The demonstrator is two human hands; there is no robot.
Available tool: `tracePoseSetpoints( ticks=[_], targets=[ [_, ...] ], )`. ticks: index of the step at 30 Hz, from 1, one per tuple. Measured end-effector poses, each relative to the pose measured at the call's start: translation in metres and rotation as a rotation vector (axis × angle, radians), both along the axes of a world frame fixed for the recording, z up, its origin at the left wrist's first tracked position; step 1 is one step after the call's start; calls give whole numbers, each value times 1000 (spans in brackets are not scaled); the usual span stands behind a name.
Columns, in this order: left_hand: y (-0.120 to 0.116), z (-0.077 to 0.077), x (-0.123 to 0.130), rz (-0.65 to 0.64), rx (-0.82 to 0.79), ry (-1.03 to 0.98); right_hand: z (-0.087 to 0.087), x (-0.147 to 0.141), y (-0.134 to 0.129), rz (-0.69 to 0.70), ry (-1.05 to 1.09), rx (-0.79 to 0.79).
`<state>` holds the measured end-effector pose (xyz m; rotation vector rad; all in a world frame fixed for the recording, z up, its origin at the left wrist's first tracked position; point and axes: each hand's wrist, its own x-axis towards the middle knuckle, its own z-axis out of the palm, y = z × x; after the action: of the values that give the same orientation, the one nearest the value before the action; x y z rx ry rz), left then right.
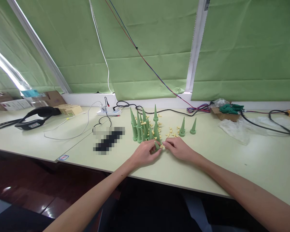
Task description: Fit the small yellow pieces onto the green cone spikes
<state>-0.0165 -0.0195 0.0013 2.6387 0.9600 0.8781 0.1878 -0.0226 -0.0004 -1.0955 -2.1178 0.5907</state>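
My left hand (147, 153) is closed around a green plastic cone (157, 145), which lies tilted in its fingers. Close on its right, my right hand (178, 148) pinches a small yellow plastic piece (162, 146) at the cone's base end. Whether that piece is seated in the cone, I cannot tell. Just behind my left hand stands a cluster of upright green cones (139, 129), several with yellow pieces sticking out of their sides. Loose yellow pieces (170, 131) lie behind my right hand. Two more green cones (182, 128) stand apart to the right.
At the left lies a black headset with a strap (36, 117), near small yellow boxes (72, 110). A white power strip (108, 111) and black cables run along the back. On the right are a cardboard box (224, 115) with green material and clear plastic bags (234, 130).
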Motion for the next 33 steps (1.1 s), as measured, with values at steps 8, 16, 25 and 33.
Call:
tracePoseSetpoints(
  ticks=[8,16,25,33],
  targets=[
    [1,0,1,49,-23,-27,3,2,-3,50,75,-79],
    [3,0,2,130,-52,16,2,1,0,-2,32,-70],
    [3,1,5,217,-68,106,-1,-1,3,-66,16,-27],
    [6,-1,5,231,-52,151,0,2,4,-10,-1,-66]
  ],
)
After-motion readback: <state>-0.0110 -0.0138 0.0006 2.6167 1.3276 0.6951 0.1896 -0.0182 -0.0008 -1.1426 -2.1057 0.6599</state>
